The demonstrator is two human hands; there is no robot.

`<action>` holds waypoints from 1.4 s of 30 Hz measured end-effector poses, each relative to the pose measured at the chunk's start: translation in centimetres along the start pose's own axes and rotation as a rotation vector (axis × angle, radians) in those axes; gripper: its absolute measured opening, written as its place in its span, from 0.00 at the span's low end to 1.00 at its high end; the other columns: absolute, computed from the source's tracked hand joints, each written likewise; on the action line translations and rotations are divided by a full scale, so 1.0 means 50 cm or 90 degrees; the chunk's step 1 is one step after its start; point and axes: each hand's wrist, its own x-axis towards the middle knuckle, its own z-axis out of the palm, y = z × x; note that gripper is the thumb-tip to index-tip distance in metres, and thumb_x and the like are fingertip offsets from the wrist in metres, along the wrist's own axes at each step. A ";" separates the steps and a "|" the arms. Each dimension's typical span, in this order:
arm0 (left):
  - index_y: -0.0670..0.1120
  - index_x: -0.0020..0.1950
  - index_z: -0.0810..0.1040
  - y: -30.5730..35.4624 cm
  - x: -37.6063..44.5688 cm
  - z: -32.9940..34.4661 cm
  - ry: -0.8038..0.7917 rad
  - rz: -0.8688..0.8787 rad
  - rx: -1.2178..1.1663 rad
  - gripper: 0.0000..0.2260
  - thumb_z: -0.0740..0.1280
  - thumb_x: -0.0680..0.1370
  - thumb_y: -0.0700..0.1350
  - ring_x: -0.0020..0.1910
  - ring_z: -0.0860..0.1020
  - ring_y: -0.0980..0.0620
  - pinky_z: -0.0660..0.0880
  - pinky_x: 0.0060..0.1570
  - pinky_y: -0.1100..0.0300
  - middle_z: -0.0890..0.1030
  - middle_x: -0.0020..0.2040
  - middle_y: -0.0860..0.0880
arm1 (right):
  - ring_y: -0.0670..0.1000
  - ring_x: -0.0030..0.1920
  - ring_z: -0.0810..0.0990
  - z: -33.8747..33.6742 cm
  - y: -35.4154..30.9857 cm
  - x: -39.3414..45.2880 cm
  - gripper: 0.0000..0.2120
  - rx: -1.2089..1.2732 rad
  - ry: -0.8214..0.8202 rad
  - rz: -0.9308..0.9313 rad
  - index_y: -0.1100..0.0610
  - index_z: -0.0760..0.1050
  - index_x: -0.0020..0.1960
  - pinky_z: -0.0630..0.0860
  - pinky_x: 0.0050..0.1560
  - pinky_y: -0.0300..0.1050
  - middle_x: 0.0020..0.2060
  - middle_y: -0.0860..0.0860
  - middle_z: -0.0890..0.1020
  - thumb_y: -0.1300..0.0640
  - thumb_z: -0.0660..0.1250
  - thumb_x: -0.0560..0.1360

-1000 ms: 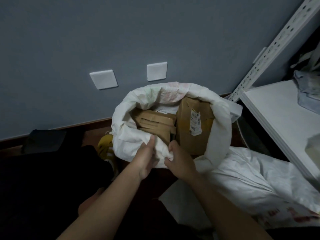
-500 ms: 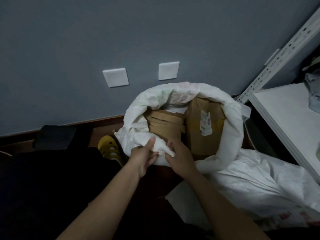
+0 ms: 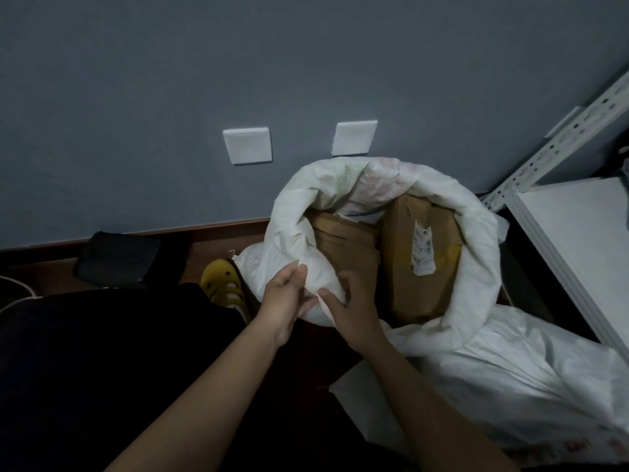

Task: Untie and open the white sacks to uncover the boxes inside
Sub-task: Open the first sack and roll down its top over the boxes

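we seem to be rolling down the sack rim: left hand and right hand both pinch its near edge; boxes already show. next, likely the far sack.

head view | worn on head | faces forward-down | close above open sack by wall
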 end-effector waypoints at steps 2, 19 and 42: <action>0.51 0.49 0.79 0.007 0.013 -0.018 0.049 0.030 0.124 0.08 0.66 0.77 0.55 0.52 0.78 0.45 0.77 0.56 0.49 0.80 0.48 0.46 | 0.39 0.43 0.73 0.015 0.009 -0.010 0.08 -0.056 0.035 -0.052 0.50 0.70 0.47 0.68 0.43 0.31 0.41 0.42 0.74 0.60 0.67 0.75; 0.51 0.66 0.73 0.057 0.010 -0.047 -0.029 -0.034 0.253 0.15 0.62 0.80 0.42 0.49 0.76 0.52 0.74 0.45 0.60 0.78 0.53 0.49 | 0.39 0.45 0.73 0.037 -0.025 -0.001 0.15 0.001 0.009 0.025 0.52 0.70 0.50 0.68 0.42 0.30 0.46 0.46 0.75 0.62 0.72 0.69; 0.43 0.50 0.79 0.133 0.096 -0.047 -0.116 -0.013 0.212 0.10 0.58 0.80 0.36 0.42 0.78 0.51 0.74 0.42 0.62 0.80 0.43 0.47 | 0.56 0.77 0.43 -0.027 -0.133 0.244 0.35 -0.788 -0.242 -0.267 0.47 0.46 0.78 0.43 0.75 0.57 0.78 0.51 0.49 0.53 0.62 0.78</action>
